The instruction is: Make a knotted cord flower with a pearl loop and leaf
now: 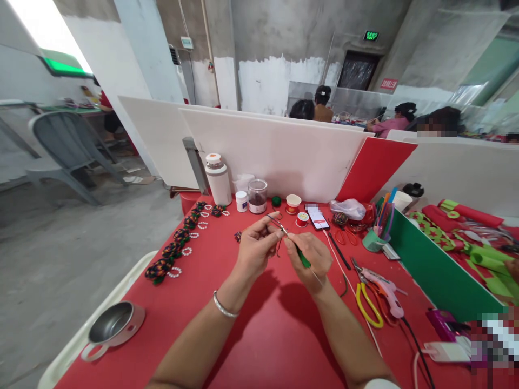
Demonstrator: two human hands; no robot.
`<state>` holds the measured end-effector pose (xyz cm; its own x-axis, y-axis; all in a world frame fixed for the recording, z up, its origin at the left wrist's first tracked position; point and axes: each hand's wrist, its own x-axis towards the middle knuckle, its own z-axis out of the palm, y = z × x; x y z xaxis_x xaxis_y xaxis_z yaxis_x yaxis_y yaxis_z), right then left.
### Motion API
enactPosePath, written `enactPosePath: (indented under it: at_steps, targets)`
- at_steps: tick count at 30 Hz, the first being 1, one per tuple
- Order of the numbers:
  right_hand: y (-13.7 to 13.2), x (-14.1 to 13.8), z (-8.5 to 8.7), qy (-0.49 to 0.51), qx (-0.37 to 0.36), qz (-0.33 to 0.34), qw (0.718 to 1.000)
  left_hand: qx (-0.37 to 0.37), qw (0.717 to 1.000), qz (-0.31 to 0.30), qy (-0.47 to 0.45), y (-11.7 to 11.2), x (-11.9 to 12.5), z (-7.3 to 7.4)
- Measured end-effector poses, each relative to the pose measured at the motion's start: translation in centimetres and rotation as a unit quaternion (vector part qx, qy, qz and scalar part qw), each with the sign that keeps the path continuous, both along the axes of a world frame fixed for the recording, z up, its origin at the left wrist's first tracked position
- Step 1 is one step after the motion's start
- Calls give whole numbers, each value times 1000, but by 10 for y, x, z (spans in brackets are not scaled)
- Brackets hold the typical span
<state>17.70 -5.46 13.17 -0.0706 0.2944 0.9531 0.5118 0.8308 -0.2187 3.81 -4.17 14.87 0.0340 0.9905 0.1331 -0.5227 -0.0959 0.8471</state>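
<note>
Over the middle of the red table, my left hand (257, 240) is closed, pinching a dark cord (278, 248) between thumb and fingers. Part of the cord loops above the fingertips and a short tail hangs below. My right hand (310, 253) wraps round a green-handled crochet hook (303, 258); its thin metal end meets the cord at the left fingertips. The exact tip is too small to make out. A small multicoloured knotted piece (237, 236) lies just behind my left hand, partly hidden by it.
Dark multicoloured knotted pieces (174, 249) with pearl-bead rings line the left side, near a metal cup (115, 324). A thermos (219, 181), jar (257, 195), thread spool (302, 219) and phone (317, 217) stand or lie behind. Yellow-handled pliers (367, 305) and a pink glue gun (383, 289) lie right.
</note>
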Motion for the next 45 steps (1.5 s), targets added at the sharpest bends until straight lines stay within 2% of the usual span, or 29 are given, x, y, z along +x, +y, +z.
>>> enactPosePath:
  at_steps: [6,12,33,40,45]
  targets:
    - [0,-3,-7,0,14,15,1000,-86,988,-81,-97,1,-5,5]
    - [7,8,5,14,-42,110,993,-101,978,-160,-91,7,-19,9]
    - [13,14,5,7,-77,131,988,-82,987,-137,-36,9,-21,8]
    - [15,31,15,-39,-113,159,980,-79,985,-151,-10,10,-27,10]
    - [18,44,14,-63,-149,184,970,-74,985,-156,18,14,-32,7]
